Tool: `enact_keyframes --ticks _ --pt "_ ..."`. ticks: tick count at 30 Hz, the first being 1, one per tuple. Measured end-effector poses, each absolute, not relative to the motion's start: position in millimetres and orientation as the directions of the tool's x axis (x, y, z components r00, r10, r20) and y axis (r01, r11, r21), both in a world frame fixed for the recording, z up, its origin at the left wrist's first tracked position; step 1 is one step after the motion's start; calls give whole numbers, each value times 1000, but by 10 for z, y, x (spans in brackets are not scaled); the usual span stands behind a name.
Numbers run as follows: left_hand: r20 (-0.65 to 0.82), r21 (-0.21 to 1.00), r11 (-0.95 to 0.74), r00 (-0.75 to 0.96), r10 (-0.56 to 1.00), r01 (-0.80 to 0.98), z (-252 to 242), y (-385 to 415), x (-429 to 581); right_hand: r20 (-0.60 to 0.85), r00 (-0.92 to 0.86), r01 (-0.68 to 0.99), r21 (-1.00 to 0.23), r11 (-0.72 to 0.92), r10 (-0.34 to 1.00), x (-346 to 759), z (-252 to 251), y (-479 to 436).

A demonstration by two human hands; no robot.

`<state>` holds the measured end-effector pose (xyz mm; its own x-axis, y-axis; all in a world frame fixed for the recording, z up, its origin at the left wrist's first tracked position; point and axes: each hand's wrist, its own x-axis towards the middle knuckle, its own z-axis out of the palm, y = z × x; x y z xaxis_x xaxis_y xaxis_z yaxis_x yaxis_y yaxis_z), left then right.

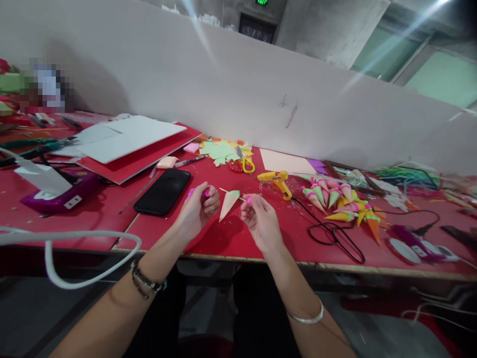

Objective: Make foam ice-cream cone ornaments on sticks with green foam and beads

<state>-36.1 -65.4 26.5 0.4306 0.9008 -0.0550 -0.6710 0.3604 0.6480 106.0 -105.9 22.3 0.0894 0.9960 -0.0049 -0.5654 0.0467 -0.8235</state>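
My left hand (197,211) is closed, with bright pink material (206,192) showing at its fingers, looking like a strip of paper. Opposite it, my right hand (263,223) pinches a small pink piece (249,200) between thumb and fingertips. A thin pale stick shows beside that piece; whether it is joined to it I cannot tell. Between my hands a peach paper cone (228,205) with a light green top points toward me. Right of my hands lies a yellow glue gun (275,182), its nozzle pointing left.
A black phone (163,192) lies left of my hands. Behind are yellow scissors (246,164) and green paper cut-outs (219,151). Finished-looking small paper cones (335,196) pile up at right, near the black cord (335,238). White boards (136,136) and a purple power strip (55,194) are at left.
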Motion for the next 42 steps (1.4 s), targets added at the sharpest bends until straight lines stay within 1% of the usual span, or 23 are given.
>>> enact_keyframes --ticks 2,8,11,14,18,21,25,28,34,37,40,42 --pt "-59 659 362 434 899 -659 262 -655 -362 0 109 -552 -832 60 994 1059 222 -1050" --pt "-17 681 286 376 927 -674 250 -662 -367 -2 44 -575 -818 23 999 1072 220 -1029" --pt "-20 682 285 373 928 -673 252 -670 -365 -1 60 -561 -827 33 998 1079 203 -1024" --pt "-24 691 281 368 930 -666 262 -676 -363 -3 77 -586 -809 43 997 1073 197 -1018" --pt "-28 708 237 310 950 -665 284 -683 -362 -23 84 -588 -808 31 996 1072 189 -1014" --pt "-33 724 215 279 960 -655 290 -685 -361 -9 101 -581 -812 52 995 1079 184 -1017" --pt "-15 736 205 287 958 -645 280 -680 -355 18 48 -599 -799 43 999 1090 193 -1019" --pt "-21 749 200 279 960 -632 275 -677 -353 -5 21 -596 -803 9 1000 1102 195 -1014" --pt "0 737 196 290 957 -646 260 -675 -364 -27 120 -569 -821 46 992 1120 155 -1003" --pt "23 745 184 301 953 -641 239 -668 -368 -79 150 -578 -816 23 986 1130 134 -985" --pt "33 750 176 301 953 -638 210 -650 -371 -99 89 -628 -778 -21 991 1135 180 -960" --pt "35 754 162 286 958 -636 188 -634 -372 -52 -29 -663 -746 -58 998 1134 291 -994"
